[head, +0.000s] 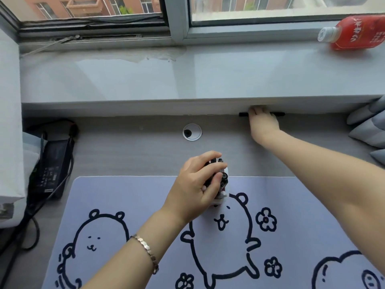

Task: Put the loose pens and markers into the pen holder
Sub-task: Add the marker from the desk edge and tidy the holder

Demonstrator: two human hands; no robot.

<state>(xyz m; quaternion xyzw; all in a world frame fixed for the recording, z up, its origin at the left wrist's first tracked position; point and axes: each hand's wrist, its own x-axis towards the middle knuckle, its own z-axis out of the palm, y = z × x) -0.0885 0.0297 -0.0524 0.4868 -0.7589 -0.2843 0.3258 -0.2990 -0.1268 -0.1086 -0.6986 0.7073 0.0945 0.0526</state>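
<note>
Back edge of counter, under sill: slim black marker pen (279,114) lies flat along the gap, ends poking out either side of right hand (263,122).
Right hand: arm stretched fwd, palm down over pen's middle, fingers tucked under the sill lip; can't tell if they've closed on it or just rest on it.
Left hand (196,184): wrapped around small white pen holder (224,196), fingers curled over its top; gold-tone link bracelet (146,252) on wrist.
Pen holder: stands at far edge of lilac desk mat w/ dark-blue bear line drawings (133,192), mostly hidden by the hand; black marker caps (224,176) show at its mouth, so some pens are inside.
Counter (125,151): grey wood-grain; round white cable grommet (192,132) btwn the hands & further back.
Left side: black power brick w/ cables (52,163).
Windowsill (145,80): pale grey, glossy; red-labelled plastic bottle w/ white cap (354,34) lying on its side at far right.
</note>
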